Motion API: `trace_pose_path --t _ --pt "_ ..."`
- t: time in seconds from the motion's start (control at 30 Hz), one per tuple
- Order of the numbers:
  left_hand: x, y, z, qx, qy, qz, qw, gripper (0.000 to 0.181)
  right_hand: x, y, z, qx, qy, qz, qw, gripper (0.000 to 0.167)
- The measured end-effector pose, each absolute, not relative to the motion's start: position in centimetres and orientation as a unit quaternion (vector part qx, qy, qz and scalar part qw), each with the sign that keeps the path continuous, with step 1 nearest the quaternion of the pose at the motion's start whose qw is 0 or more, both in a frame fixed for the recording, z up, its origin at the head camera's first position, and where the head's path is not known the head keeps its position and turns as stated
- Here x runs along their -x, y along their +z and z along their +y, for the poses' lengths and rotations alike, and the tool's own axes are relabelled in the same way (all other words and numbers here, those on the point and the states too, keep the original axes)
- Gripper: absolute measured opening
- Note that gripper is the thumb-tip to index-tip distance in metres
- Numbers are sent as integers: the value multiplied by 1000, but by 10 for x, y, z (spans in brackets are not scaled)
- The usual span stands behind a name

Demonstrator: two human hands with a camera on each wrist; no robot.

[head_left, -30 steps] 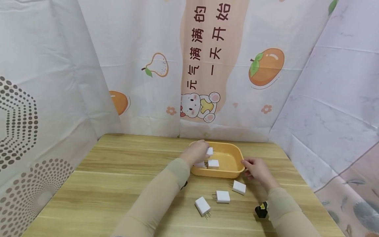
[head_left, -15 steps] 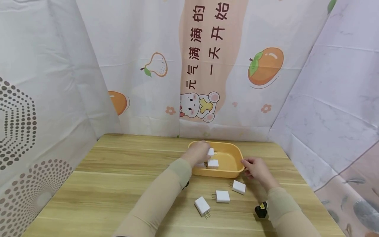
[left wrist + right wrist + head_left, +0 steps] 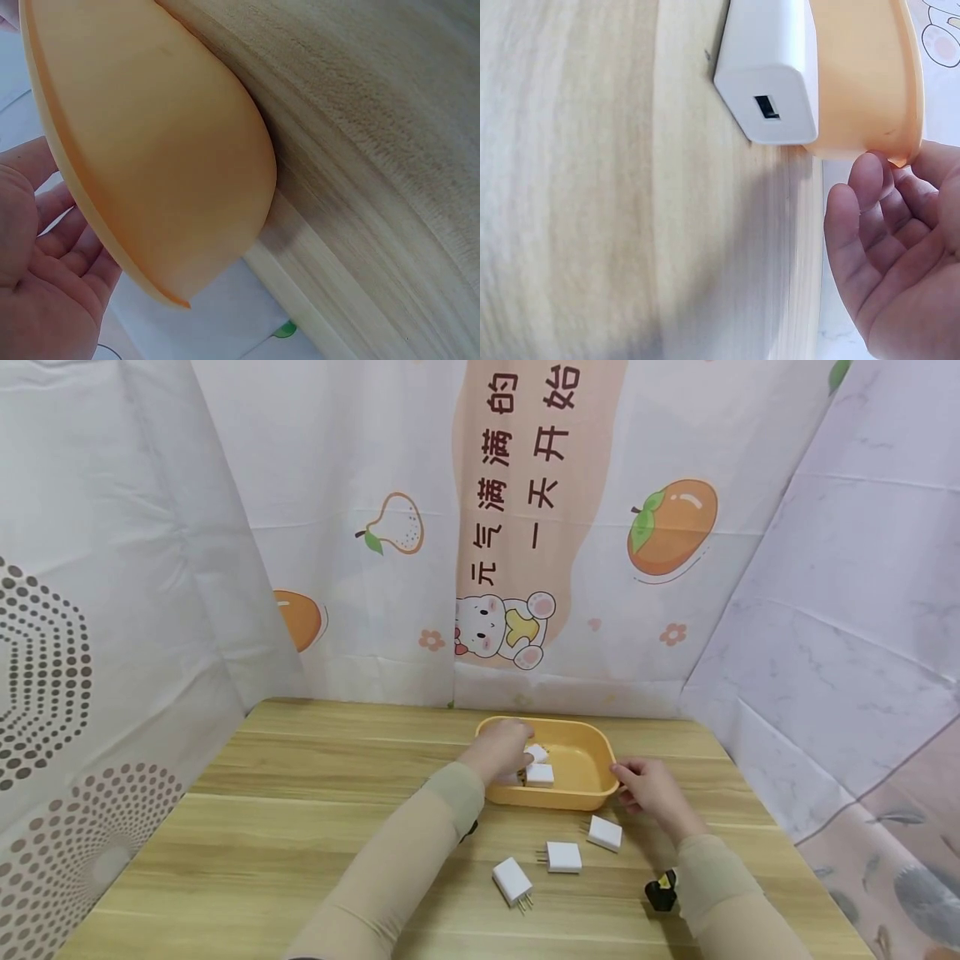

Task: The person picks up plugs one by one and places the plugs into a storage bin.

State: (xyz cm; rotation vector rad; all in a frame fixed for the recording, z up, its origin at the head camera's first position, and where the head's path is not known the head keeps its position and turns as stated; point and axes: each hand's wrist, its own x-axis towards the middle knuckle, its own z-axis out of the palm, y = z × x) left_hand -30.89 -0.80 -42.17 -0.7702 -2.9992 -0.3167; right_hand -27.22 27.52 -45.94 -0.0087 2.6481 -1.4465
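Note:
A yellow-orange plastic tray (image 3: 573,799) stands on the wooden table. My left hand (image 3: 501,748) reaches over its left end, fingers and thumb apart beside a tilted white charger (image 3: 536,753) inside. In front of that one lies another white charger (image 3: 539,775), and a third (image 3: 507,779) is partly hidden by the hand. The left wrist view shows the left hand (image 3: 60,262) mostly behind the tray wall (image 3: 165,150), its fingertips hidden. At the tray's right end, my right hand (image 3: 654,790) pinches the rim between thumb and fingers; the right wrist view shows the same hand (image 3: 907,255).
Three white plug chargers lie before the tray: one near the right hand (image 3: 605,833), a middle charger (image 3: 563,857) and a nearer charger (image 3: 513,882). A black object with a yellow mark (image 3: 662,892) sits by the right wrist. Printed curtains (image 3: 375,610) surround the table.
The charger at my left hand has dropped slightly and turned; the fingers have parted from it. My right hand stays on the tray rim.

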Motion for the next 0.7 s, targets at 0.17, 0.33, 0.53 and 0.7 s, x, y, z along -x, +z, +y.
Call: trace_pose_path --t 0.17,0.33,0.53,0.7 --pt "308 -422 -9 252 -93 -963 17 39 271 -458 275 5 -480 875 62 42" --pt "306 -421 -9 257 -86 -962 23 35 271 -458 274 1 -479 876 62 40" --pt "303 -419 -10 261 -80 -962 25 34 271 -459 274 -1 -476 877 61 39" --pt "302 -417 -13 265 -90 -960 19 40 271 -459 274 -3 -478 876 62 39"
